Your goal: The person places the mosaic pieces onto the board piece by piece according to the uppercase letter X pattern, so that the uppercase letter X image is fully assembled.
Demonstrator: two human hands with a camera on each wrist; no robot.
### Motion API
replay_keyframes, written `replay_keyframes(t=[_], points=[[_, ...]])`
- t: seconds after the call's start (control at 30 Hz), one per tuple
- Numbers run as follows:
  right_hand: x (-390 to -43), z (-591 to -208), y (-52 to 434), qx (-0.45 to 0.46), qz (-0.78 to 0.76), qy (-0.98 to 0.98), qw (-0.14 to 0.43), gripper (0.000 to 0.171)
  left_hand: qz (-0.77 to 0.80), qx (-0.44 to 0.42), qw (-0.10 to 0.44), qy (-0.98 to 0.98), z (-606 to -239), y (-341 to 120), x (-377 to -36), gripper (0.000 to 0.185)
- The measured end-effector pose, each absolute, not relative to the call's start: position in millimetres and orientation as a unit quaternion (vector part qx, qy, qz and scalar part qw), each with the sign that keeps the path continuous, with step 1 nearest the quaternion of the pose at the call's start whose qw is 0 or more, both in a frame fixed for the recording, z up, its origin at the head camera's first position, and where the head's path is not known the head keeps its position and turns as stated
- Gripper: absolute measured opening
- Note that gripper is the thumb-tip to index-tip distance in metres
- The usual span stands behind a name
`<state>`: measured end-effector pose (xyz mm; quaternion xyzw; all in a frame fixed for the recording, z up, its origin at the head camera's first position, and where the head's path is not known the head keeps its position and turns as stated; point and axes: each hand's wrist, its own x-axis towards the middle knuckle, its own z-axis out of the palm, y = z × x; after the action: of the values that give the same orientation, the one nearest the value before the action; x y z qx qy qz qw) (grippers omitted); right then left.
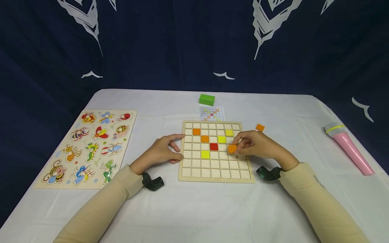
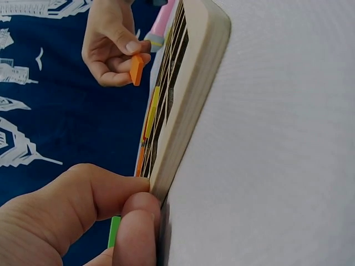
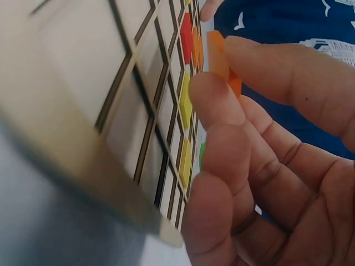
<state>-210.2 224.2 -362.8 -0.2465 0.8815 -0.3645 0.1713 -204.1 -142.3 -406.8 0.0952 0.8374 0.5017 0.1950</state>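
A wooden grid board (image 1: 216,180) lies in the middle of the table, with two orange tiles (image 1: 205,138), one red tile (image 1: 214,146) and three yellow tiles (image 1: 205,154) in its squares. My left hand (image 1: 164,150) holds the board's left edge; the left wrist view shows thumb and fingertips right at its rim. Between thumb and finger, my right hand (image 1: 256,144) pinches an orange tile (image 1: 232,149) over the right side of the grid. From the left wrist, that tile appears raised above the board. Another orange tile (image 1: 259,127) lies off the upper right corner.
Behind the board is a printed pattern card (image 1: 212,113), with a green block (image 1: 207,100) beyond it. An insect puzzle board (image 1: 94,148) occupies the table's left side. At the far right lies a pink microphone (image 1: 349,148). A dark patterned curtain hangs behind the table.
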Motion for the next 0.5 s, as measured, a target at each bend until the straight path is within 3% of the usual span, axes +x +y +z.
replay_keyframes(t=[0.5], points=[[-214.4, -370.0, 203.3, -0.28, -0.334, 0.877, 0.204, 0.02, 0.508, 0.096, 0.194, 0.834, -407.1, -142.3, -203.9, 0.084]])
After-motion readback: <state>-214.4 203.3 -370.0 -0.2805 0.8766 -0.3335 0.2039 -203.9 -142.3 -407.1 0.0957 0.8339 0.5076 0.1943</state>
